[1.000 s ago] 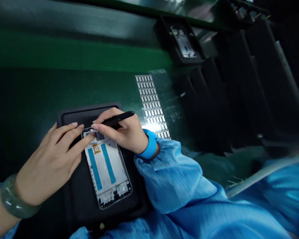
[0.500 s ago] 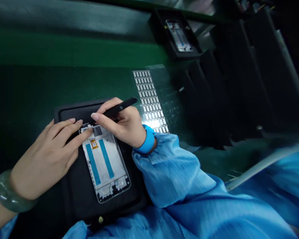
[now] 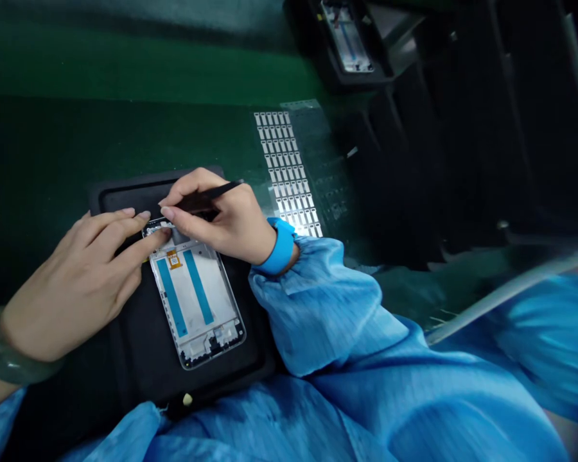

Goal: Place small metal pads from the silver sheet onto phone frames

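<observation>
An opened phone frame [image 3: 196, 289], silver with two blue strips and a small orange flex piece, lies tilted on a black foam tray [image 3: 144, 333]. My left hand [image 3: 84, 276] is open and rests across the frame's upper left, fingers stretched out, one fingertip on its top part. Between the thumb and fingers of my right hand [image 3: 226, 224] are black tweezers [image 3: 207, 197], held over the frame's top end. Their tips are hidden by the hand.
A clear sheet with rows of small white stickers [image 3: 283, 173] lies right of the tray. Behind it, a black tray [image 3: 334, 74] holds another phone frame [image 3: 349, 42]. Black upright trays or boxes [image 3: 443, 160] stand at the right. The table [image 3: 125, 128] is green.
The camera view has shifted, so most things sit higher in the picture. My right hand has turned the tweezers to a flatter angle. My left hand stays on the frame.
</observation>
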Demonstrator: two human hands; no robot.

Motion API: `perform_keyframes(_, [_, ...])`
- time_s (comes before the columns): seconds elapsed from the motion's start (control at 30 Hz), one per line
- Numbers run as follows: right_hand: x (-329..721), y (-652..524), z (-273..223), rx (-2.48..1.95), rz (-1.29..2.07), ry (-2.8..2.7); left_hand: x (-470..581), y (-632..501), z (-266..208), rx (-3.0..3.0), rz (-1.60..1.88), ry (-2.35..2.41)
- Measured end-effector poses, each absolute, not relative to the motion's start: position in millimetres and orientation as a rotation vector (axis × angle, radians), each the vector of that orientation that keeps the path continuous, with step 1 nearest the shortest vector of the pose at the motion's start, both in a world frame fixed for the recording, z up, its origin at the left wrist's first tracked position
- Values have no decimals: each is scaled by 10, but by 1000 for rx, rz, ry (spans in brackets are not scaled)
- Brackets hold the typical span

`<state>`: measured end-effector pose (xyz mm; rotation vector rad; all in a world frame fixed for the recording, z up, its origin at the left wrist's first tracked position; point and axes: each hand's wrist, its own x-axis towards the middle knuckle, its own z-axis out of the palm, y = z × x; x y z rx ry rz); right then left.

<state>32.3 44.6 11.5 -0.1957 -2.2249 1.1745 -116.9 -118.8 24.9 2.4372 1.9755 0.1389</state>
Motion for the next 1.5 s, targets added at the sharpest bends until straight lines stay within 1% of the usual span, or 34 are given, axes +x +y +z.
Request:
perform_keyframes(0.23, [303, 444, 127, -174, 1148, -2260, -1151, -1166, 293, 2390, 96, 1970])
perform_keyframes(0.47, [300, 428, 127, -381, 1208, -2163, -1149, -1158, 316, 2417, 77, 1959])
perform_keyframes(0.6, [313, 434, 125, -340, 1225, -2167, -1143, -1158, 318, 2439, 59, 1951])
perform_keyframes(0.8, [331, 423, 144, -286, 1164, -2187, -1133, -1160, 316, 2457, 86, 1964])
perform_keyframes(0.97, [333, 416, 135, -374, 1216, -2134, -1127, -1176, 288, 2410, 90, 1994])
perform_keyframes(1.13, [326, 403, 138, -333, 1217, -2142, -1123, -1170, 276, 2432, 141, 1991])
perform_keyframes(1.33, [320, 438, 121, -405, 1269, -2126, -1119, -1166, 264, 2392, 152, 2033])
perform_keyframes(1.5, [315, 427, 105, -348, 1170, -2187, -1120, -1150, 240, 2410, 169, 2038])
